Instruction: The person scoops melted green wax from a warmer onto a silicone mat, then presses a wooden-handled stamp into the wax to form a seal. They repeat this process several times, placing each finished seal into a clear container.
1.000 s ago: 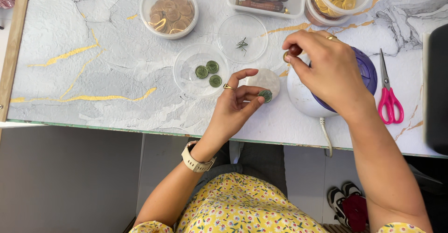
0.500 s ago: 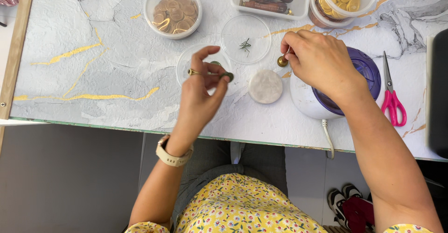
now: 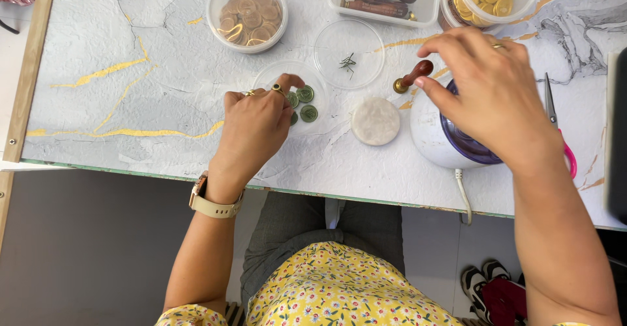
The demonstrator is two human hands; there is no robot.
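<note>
Left hand palm down over clear shallow dish, fingers curled, tips together at green wax seals inside dish; actual pinch on seal hidden, cannot tell. Wrist bent, forearm rising from lower frame.

Right hand arched over white round pot, fingers closed on wooden-handled stamp, stamp tilted, brass head down-left.

White round pad between dish and pot. Empty clear lid with small sprig behind. Pink scissors right of pot.

Home craft desk: marble-print tabletop, tubs of wax seals, scissors
</note>
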